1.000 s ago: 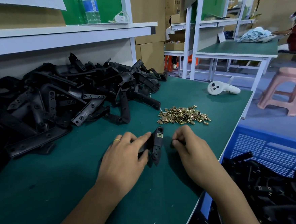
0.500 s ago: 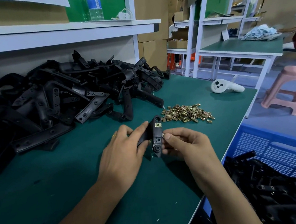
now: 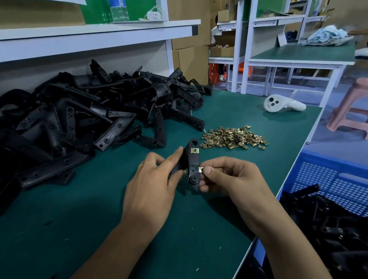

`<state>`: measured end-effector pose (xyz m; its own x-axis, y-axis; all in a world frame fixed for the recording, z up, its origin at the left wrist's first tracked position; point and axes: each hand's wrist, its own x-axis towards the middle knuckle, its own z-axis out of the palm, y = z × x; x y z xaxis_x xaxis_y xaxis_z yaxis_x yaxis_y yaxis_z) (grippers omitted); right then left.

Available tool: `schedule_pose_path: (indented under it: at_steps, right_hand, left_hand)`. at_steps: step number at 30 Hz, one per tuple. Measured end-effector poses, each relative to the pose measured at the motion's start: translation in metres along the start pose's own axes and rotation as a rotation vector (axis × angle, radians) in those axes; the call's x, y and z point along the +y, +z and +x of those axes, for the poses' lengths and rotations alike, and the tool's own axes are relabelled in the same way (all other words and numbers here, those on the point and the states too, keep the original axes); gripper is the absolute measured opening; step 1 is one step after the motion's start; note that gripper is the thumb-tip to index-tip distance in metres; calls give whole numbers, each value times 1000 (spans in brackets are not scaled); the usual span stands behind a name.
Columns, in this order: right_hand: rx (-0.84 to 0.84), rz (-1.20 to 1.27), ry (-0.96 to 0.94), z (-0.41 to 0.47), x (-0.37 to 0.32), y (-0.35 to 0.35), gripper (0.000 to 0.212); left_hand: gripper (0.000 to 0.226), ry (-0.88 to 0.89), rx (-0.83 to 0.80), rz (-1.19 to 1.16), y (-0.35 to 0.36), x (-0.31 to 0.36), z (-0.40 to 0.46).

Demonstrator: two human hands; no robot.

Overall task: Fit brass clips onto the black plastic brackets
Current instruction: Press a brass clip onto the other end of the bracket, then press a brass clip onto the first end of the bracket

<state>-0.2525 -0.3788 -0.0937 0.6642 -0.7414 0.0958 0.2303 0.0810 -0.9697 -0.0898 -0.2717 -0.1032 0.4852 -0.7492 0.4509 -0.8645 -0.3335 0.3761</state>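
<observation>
Your left hand (image 3: 151,185) grips the black bracket (image 3: 192,163) by its left limb, just above the green mat (image 3: 97,221), near the middle. Your right hand (image 3: 229,177) pinches a brass clip (image 3: 201,169) against the bracket's right edge; another clip (image 3: 194,150) already sits on its far end. The bracket looks stiff and light, the clip thin and probably springy, so hold it by its flat sides. No writing is readable, not even on the far bottle (image 3: 117,5).
</observation>
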Motion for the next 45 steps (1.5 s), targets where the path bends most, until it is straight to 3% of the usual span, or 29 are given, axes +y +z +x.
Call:
schedule_pose_path:
  at_steps: [9, 20, 26, 30, 36, 40, 42, 45]
  right_hand:
    - [13, 134, 45, -2, -1, -2, 11]
    - [114, 42, 75, -2, -1, 6, 21]
    - [202, -233, 53, -4, 5, 11, 15]
    - [300, -518, -58, -5, 7, 21, 14]
    - [62, 113, 29, -5, -2, 21, 24]
    - [207, 559, -138, -3, -22, -23, 19]
    - [237, 917, -208, -6, -31, -48, 25]
    - [171, 1217, -286, -12, -34, -70, 33]
  left_hand:
    - [50, 83, -12, -26, -1, 1, 0]
    - [46, 151, 60, 232, -7, 12, -1]
    - [47, 141, 54, 325, -4, 22, -3]
    - [49, 108, 58, 319, -5, 20, -4]
    - [55, 83, 106, 175, -9, 22, -1]
    - [61, -76, 221, -204, -10, 12, -3]
    - [71, -235, 156, -400, -7, 5, 0]
    - [96, -331, 64, -416, 1, -3, 6]
